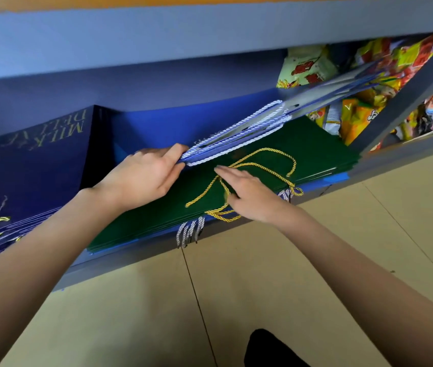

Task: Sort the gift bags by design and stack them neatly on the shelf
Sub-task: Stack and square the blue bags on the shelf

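Grey-blue metal shelf [210, 38] is spanning the scene, its low tier [136, 263] carrying the bags; navy gift bags [32, 165] with gold lettering are lying stacked at the left; green gift bags [302, 147] are lying flat in the middle, gold cord handles [263, 165] sprawling on top; bright snack packets [369, 75] are crowding the far right; the left hand [144, 176] is pinching white-blue cord handles [236, 133] of tilted blue bags [329, 91]; the right hand [249, 197], fingers straight, is pressing the green stack.
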Demonstrator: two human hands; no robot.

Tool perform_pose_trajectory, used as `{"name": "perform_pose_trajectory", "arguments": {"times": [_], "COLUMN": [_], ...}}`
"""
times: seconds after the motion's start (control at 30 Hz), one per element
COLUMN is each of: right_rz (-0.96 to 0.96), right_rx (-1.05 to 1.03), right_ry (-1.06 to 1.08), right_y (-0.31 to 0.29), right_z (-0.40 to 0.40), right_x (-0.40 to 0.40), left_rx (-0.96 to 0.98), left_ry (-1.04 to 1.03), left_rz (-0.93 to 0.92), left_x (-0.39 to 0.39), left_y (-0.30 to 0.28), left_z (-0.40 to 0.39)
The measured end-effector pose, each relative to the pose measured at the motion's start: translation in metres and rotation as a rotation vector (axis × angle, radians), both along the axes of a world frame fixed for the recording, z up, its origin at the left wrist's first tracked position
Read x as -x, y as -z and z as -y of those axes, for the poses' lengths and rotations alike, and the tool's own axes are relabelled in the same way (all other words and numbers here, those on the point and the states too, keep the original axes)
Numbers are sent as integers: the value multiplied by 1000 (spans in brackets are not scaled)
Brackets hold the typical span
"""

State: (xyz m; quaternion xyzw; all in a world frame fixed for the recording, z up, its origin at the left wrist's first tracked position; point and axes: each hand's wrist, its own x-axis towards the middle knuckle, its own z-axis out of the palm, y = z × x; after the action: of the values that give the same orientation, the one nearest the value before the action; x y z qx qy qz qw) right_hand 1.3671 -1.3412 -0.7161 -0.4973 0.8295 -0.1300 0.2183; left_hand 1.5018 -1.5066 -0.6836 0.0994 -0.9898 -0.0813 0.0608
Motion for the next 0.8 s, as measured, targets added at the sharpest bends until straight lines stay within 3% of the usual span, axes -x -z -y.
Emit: {"name": "perform_pose_trajectory", "arguments": {"times": [0.17,0.27,0.37,0.5,0.67,0.8], "right_rz": [-140,-409,-684,-742,-769,-774], "right_rx": [314,582,412,116,263,280], "right_ry": [204,402,292,55,11,-82], "right_y": [-2,-13,-14,0,-19,-34], "right_z": [-34,-68,-72,-58,-44,-32], "right_x": [12,30,49,70,97,104], "left_rx": [-2,-60,-20,-7,-198,-106], "left_ry": [3,59,93,68,-144,-198], "left_rz": [14,52,141,137,89,54], "left_x": [-2,-4,-7,-4,27,42], "left_y": [6,24,41,40,37,39], "left_z": [-1,-14,-24,-28,-67,-63]}}
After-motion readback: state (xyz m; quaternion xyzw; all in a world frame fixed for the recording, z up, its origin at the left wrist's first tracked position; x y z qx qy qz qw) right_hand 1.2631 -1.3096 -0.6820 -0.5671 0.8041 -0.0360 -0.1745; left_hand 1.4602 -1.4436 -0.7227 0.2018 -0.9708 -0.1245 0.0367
